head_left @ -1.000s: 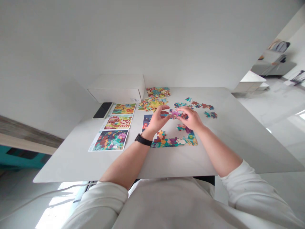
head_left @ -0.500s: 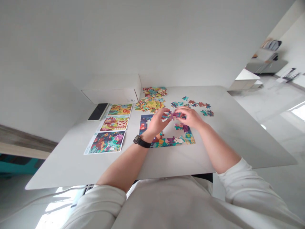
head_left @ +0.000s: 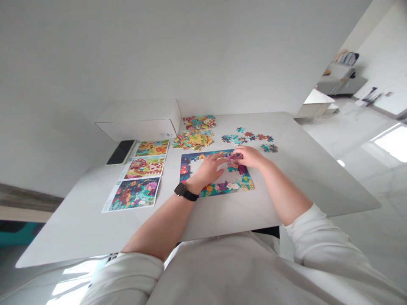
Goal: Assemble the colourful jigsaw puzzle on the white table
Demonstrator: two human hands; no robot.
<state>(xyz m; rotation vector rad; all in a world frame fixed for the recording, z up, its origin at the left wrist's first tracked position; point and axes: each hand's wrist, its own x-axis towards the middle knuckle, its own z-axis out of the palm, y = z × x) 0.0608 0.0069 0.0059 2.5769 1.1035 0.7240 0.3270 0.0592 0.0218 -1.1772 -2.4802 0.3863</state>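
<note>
Purple piece (head_left: 234,157): lay at about two o'clock within the puzzle (head_left: 244,185); flush or raised, I could not tell.
Handling: looked light and stiff, probably card; tabs might have creased, so opposite edges seemed the best hold.
Right hand (head_left: 251,156): pinched the piece between thumb and fingers.
Left hand (head_left: 208,170): held nothing visible, thumb and fingers apart, fingertips just beside the piece; contact was unclear.
Puzzle: lay flat, tabletop showing through its middle.
Loose pieces (head_left: 235,139): spread between one and two o'clock; yellow pile (head_left: 194,140) at eleven.
Sheets (head_left: 135,195): three pictures at nine o'clock.
Table (head_left: 302,178): pale, smooth-looking, likely slippery for card; phone (head_left: 121,152) and box (head_left: 136,128) at ten.
Room: plain wall (head_left: 203,55) at twelve, glossy floor (head_left: 356,156) toward two.
</note>
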